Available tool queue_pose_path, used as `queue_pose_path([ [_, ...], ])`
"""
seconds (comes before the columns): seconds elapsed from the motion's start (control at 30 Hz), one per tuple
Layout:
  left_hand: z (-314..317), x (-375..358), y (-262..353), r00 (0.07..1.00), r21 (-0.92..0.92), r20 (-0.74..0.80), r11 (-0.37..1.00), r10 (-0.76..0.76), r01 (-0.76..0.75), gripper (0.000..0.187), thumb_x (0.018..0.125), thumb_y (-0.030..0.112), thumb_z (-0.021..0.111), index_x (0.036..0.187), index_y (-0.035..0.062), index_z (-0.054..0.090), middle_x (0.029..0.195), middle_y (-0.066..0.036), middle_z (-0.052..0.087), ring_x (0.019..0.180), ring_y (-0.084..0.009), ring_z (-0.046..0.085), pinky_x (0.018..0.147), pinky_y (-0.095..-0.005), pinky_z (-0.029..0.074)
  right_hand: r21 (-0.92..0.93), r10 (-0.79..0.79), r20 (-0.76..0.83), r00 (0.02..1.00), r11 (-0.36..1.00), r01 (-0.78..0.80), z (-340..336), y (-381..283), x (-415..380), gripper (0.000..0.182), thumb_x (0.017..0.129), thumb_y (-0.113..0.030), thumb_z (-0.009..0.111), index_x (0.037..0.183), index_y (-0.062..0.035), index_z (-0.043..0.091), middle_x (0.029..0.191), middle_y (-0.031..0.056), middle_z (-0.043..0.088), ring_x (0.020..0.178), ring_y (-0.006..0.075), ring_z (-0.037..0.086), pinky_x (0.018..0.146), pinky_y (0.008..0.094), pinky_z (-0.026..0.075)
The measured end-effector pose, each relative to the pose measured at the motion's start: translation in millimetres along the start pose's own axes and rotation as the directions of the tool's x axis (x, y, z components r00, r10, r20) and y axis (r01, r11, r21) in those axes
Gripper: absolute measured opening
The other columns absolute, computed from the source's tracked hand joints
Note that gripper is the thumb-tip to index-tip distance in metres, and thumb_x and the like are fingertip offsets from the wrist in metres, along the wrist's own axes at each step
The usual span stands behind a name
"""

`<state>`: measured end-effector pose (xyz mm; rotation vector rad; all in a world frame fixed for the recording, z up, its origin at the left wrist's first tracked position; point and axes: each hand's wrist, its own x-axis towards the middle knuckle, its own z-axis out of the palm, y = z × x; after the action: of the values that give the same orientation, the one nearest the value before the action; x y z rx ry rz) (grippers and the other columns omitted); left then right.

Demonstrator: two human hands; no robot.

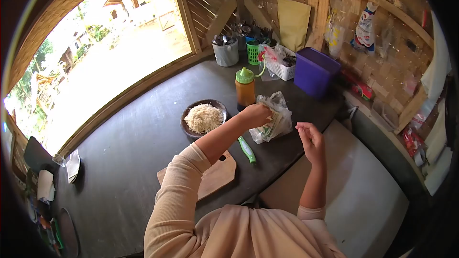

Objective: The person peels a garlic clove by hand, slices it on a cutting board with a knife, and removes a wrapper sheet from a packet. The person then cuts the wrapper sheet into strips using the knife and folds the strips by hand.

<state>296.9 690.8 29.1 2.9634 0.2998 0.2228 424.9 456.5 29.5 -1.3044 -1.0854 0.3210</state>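
Observation:
My left hand (258, 115) is at a clear plastic bag (281, 125) with pale green and whitish contents. Its fingers curl down at the bag's mouth; what they grip is hidden. To the right of the bag, my right hand (311, 142) is raised over the table edge, fingers loosely apart and holding nothing. A green-handled utensil (246, 150), its far end covered by my left forearm, lies on the table. Beyond that arm is a dark bowl (184, 125) of pale shreds. Partly under the arm sits a wooden cutting board (217, 177).
A brown sauce bottle (245, 91) with a green cap stands behind the bag. Farther back are a grey utensil tub (225, 52), a green basket (253, 53), a white basket (285, 70) and a purple container (314, 72). A large window opening borders the dark table (126, 162).

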Motion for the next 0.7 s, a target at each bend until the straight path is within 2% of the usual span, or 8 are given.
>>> queue_pose_path([
  [0.03,-1,1,-1,0.999,0.008,-0.022,0.999,0.046,-0.046,0.025,0.085,0.022,0.063,0.105,0.0089,0.068,0.099,-0.013,0.067,0.09,-0.0337,0.066,0.079,-0.0437,0.053,0.002,0.005,0.002,1.0,1.0,-0.005,3,-5,8,0.018,0.095,-0.013,0.061,0.107,-0.0002,0.065,0.096,0.0066,0.068,0.088,0.0111,0.063,0.081,0.0266,0.049],
  [0.1,-2,2,-2,0.995,0.013,-0.041,0.996,0.088,-0.088,0.021,0.086,0.022,0.062,0.101,0.0084,0.068,0.096,-0.012,0.067,0.087,-0.0334,0.066,0.077,-0.0435,0.054,-0.196,-0.143,0.087,0.986,0.968,0.158,11,-12,27,0.016,0.091,-0.01,0.063,0.103,0.0005,0.066,0.092,0.0079,0.067,0.084,0.014,0.063,0.079,0.0279,0.05],
  [0.13,-2,4,-2,0.996,0.047,-0.03,0.995,0.087,-0.085,0.019,0.086,0.023,0.062,0.097,0.008,0.067,0.094,-0.012,0.067,0.086,-0.0331,0.066,0.076,-0.0432,0.054,-0.23,-0.125,0.117,0.985,0.962,0.15,16,-9,36,0.016,0.086,-0.008,0.066,0.1,-0.0001,0.067,0.092,0.0095,0.067,0.084,0.0209,0.064,0.078,0.0315,0.051],
  [0.3,11,4,-10,0.993,0.107,-0.063,0.99,0.098,-0.09,0.018,0.086,0.023,0.062,0.088,0.0055,0.065,0.089,-0.012,0.066,0.082,-0.0325,0.066,0.073,-0.0432,0.054,-0.44,-0.129,0.226,0.965,0.871,0.219,42,19,68,0.015,0.084,-0.012,0.067,0.097,-0.0057,0.069,0.096,0.0099,0.067,0.091,0.0292,0.064,0.079,0.0368,0.052],
  [0.37,12,1,-13,0.987,-0.034,-0.143,0.996,0.072,-0.078,0.016,0.085,0.019,0.062,0.088,0.0043,0.066,0.089,-0.013,0.066,0.082,-0.0331,0.066,0.073,-0.0432,0.053,-0.649,-0.009,0.267,0.964,0.737,0.187,51,22,76,0.015,0.084,-0.017,0.066,0.096,-0.0091,0.071,0.099,0.0087,0.067,0.097,0.0277,0.063,0.083,0.0413,0.05],
  [0.4,14,0,-14,0.987,-0.036,-0.143,0.996,0.071,-0.077,0.016,0.085,0.019,0.062,0.088,0.0043,0.066,0.089,-0.013,0.066,0.082,-0.0331,0.066,0.073,-0.0432,0.053,-0.65,-0.007,0.269,0.963,0.737,0.187,53,26,80,0.015,0.084,-0.017,0.066,0.096,-0.0091,0.071,0.099,0.0087,0.067,0.097,0.0277,0.063,0.083,0.0413,0.05],
  [0.47,17,-5,-16,0.95,-0.189,-0.31,0.977,0.038,-0.1,0.013,0.083,0.014,0.063,0.088,0.0029,0.066,0.088,-0.014,0.067,0.081,-0.0326,0.067,0.073,-0.0414,0.054,-0.748,0.184,0.262,0.947,0.659,0.079,59,31,87,0.019,0.083,-0.02,0.066,0.099,-0.0119,0.072,0.104,0.0072,0.067,0.104,0.0257,0.062,0.088,0.0481,0.045],
  [0.7,11,-35,-16,0.88,-0.441,-0.423,0.898,-0.215,0.007,0.011,0.081,0.007,0.067,0.09,0.0004,0.068,0.085,-0.016,0.07,0.08,-0.0277,0.071,0.071,-0.0348,0.056,-0.811,0.376,0.266,0.888,0.585,-0.005,74,31,101,0.031,0.08,-0.02,0.069,0.11,-0.0155,0.072,0.105,0.006,0.071,0.104,0.0239,0.064,0.096,0.054,0.038],
])
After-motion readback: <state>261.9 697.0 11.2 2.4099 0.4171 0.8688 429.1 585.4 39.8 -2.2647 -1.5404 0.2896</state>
